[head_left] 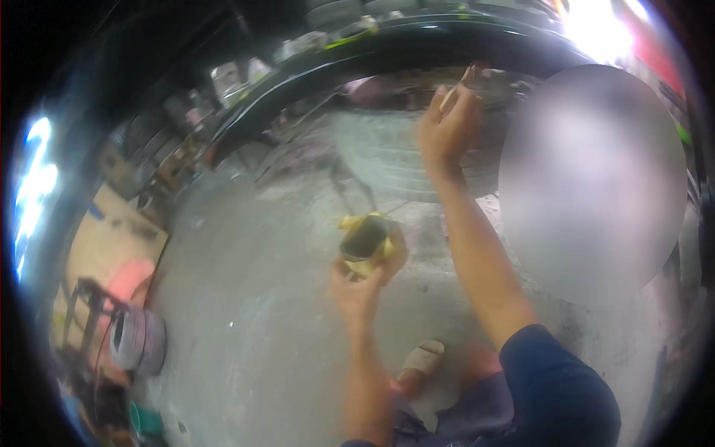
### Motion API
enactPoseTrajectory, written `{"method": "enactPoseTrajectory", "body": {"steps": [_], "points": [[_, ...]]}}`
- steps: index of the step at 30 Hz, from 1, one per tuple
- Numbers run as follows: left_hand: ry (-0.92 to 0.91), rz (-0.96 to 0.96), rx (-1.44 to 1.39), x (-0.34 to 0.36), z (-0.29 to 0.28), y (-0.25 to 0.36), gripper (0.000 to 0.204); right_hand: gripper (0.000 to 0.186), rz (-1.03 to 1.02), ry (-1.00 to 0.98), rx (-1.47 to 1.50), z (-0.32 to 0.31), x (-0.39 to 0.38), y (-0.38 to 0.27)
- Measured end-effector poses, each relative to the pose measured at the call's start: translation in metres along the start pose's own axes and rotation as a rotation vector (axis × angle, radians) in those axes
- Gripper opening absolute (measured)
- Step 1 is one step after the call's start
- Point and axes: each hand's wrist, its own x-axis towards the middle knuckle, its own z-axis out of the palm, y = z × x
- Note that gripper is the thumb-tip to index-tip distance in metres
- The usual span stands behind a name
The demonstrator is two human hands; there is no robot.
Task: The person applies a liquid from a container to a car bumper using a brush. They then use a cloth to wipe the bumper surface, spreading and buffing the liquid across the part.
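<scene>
My left hand (361, 287) is wrapped around a yellow, open-topped can (389, 244) with a dark inside, held at mid-height above the floor. Blur hides what exactly the can contains. Raised higher and farther away, my right hand (452, 130) grips a thin, pale-handled brush (448, 97). The brush's dark tip points up at the lower edge of a long, glossy, dark curved panel (402, 46). Whether the tip touches the panel, I cannot tell.
Behind my right hand is a large, pale ribbed round object (387, 153). At lower left are a small tire-like roll (139, 341), a green cup (146, 419) and a wooden board (112, 238). A grey blurred oval (593, 186) covers the right side.
</scene>
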Motion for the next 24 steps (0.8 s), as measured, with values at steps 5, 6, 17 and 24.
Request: {"method": "enactPoseTrajectory", "body": {"steps": [5, 6, 17, 24], "points": [[0.108, -0.002, -0.052, 0.004, -0.040, -0.014, 0.063, 0.020, 0.065, -0.179, 0.221, 0.039, -0.074, -0.095], [0.122, 0.001, -0.048, 0.006, -0.046, -0.016, 0.063, 0.018, 0.097, -0.240, 0.296, 0.043, -0.083, -0.114], [0.237, -0.095, -0.033, 0.015, -0.061, -0.016, 0.067, 0.012, 0.121, -0.850, 0.699, 0.086, -0.132, -0.202], [0.173, -0.058, 0.048, 0.012, -0.045, -0.014, 0.068, 0.012, 0.304, -0.583, 0.703, 0.072, -0.072, -0.109]]}}
